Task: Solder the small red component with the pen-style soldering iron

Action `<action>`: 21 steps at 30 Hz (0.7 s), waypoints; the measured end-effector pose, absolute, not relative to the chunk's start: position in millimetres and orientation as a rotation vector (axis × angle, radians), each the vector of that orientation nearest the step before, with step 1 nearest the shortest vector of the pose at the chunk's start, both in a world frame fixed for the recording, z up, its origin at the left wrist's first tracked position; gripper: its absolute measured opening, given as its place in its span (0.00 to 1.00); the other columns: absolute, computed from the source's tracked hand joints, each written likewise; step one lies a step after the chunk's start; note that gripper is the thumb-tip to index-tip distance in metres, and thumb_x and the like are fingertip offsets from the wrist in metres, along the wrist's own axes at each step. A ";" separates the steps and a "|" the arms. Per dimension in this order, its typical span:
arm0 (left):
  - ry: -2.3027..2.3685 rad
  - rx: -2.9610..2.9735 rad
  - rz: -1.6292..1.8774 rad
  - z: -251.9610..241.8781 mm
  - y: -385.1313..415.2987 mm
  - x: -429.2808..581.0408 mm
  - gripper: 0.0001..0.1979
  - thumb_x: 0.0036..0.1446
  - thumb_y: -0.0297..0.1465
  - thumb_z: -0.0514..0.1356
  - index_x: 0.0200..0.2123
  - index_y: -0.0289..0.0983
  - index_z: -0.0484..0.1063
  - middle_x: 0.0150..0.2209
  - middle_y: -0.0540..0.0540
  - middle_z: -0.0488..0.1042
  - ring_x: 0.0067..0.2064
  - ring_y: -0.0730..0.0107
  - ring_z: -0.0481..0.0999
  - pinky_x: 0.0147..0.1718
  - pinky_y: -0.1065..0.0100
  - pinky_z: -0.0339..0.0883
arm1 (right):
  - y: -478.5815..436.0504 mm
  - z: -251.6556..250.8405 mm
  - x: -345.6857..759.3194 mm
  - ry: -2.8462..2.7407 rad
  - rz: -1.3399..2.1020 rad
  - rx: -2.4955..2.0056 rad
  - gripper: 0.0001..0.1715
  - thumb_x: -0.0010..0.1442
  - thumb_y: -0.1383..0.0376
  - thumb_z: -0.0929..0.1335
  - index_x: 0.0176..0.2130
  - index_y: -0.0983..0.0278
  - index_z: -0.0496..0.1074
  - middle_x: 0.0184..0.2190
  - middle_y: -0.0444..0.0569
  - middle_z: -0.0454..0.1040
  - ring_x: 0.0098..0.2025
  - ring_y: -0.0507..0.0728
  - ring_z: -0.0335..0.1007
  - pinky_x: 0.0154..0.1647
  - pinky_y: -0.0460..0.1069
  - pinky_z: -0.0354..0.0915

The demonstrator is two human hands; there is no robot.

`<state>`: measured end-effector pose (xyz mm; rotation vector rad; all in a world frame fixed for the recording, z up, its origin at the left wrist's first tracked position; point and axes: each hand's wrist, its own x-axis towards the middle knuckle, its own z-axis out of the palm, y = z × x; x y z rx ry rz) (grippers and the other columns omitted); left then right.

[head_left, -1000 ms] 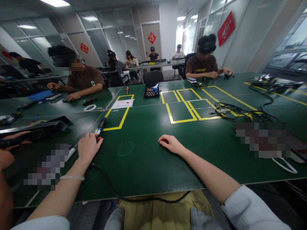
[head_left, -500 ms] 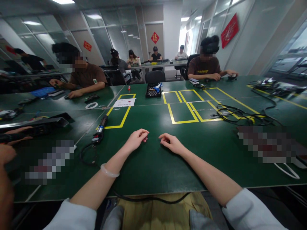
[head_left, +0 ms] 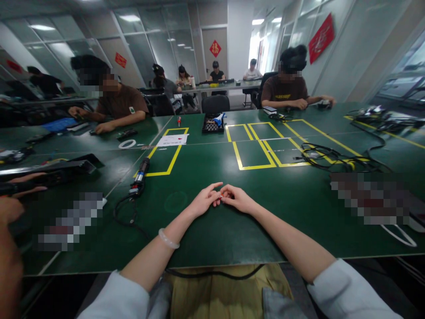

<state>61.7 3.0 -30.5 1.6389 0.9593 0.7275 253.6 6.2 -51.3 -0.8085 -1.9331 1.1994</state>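
Above the green table (head_left: 199, 239), my two hands meet at the fingertips. My left hand (head_left: 204, 200) has its index finger stretched forward, while its thumb and other fingers close together. A pale bracelet (head_left: 168, 239) circles that wrist. My right hand (head_left: 241, 199) is curled, thumb and index finger pinched against the left fingertips. A tiny red-and-white piece (head_left: 222, 195) shows between the fingers; its kind is too small to tell, and so is which hand carries it. To the left lies an electric screwdriver (head_left: 142, 169) with a black cable.
Yellow tape outlines (head_left: 257, 168) mark the table. A black parts tray (head_left: 212, 129), a paper sheet (head_left: 172, 140) and a white ring (head_left: 127, 145) lie farther back. Tangled black cables (head_left: 327, 155) lie at right. Co-workers sit opposite; another person's hand (head_left: 9, 212) is at left.
My left hand has moved right until it meets my right hand, and its index finger has straightened. A tiny red-and-white piece now shows between the fingertips. The right hand has barely moved.
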 end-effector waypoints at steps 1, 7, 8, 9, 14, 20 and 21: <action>0.954 1.633 0.738 -31.8 3.2 61.6 0.30 0.61 0.42 0.54 0.61 0.32 0.58 0.23 0.52 0.69 0.26 0.75 0.68 0.31 0.71 0.61 | 6.0 -51.3 253.6 -1.940 1.191 -0.806 0.13 0.60 0.59 0.67 0.42 0.65 0.67 0.28 0.43 0.70 0.29 0.50 0.65 0.32 0.45 0.62; 0.951 1.546 0.811 -41.8 6.9 61.0 0.22 0.58 0.44 0.57 0.48 0.32 0.65 0.27 0.49 0.72 0.27 0.74 0.70 0.30 0.70 0.63 | 7.3 -54.2 254.5 -1.901 1.106 -0.855 0.11 0.60 0.61 0.67 0.41 0.64 0.66 0.28 0.43 0.69 0.28 0.49 0.63 0.31 0.45 0.62; 0.957 1.539 0.816 -43.4 7.6 61.0 0.21 0.57 0.44 0.58 0.45 0.33 0.66 0.27 0.49 0.72 0.28 0.74 0.70 0.30 0.70 0.63 | 7.6 -54.6 254.6 -1.896 1.092 -0.856 0.11 0.60 0.61 0.66 0.41 0.64 0.66 0.29 0.43 0.69 0.28 0.49 0.63 0.31 0.45 0.62; 0.962 1.536 0.816 -44.9 8.2 61.0 0.20 0.56 0.44 0.60 0.42 0.33 0.66 0.28 0.49 0.72 0.28 0.74 0.70 0.30 0.70 0.64 | 7.7 -54.9 254.6 -1.894 1.082 -0.853 0.11 0.60 0.61 0.66 0.41 0.64 0.66 0.29 0.43 0.70 0.28 0.49 0.64 0.31 0.45 0.62; 0.950 1.548 0.766 -46.6 8.5 60.4 0.18 0.54 0.42 0.62 0.37 0.34 0.66 0.30 0.48 0.71 0.30 0.75 0.70 0.32 0.70 0.64 | 5.7 -53.3 253.5 -1.927 1.070 -0.849 0.11 0.60 0.60 0.67 0.41 0.64 0.65 0.29 0.44 0.71 0.28 0.49 0.64 0.31 0.45 0.62; 0.930 1.564 0.798 -41.1 6.0 61.1 0.17 0.53 0.41 0.63 0.37 0.34 0.65 0.31 0.49 0.70 0.29 0.76 0.69 0.32 0.71 0.63 | 6.1 -55.3 251.9 -1.865 1.146 -0.861 0.16 0.59 0.57 0.68 0.42 0.64 0.65 0.30 0.44 0.71 0.29 0.50 0.66 0.31 0.45 0.63; 0.926 1.569 0.800 -40.7 5.8 61.1 0.17 0.53 0.41 0.63 0.37 0.34 0.66 0.31 0.49 0.70 0.30 0.76 0.69 0.32 0.71 0.63 | 7.0 -56.1 252.0 -1.843 1.173 -0.859 0.16 0.59 0.56 0.68 0.42 0.64 0.65 0.30 0.45 0.72 0.29 0.50 0.67 0.32 0.45 0.64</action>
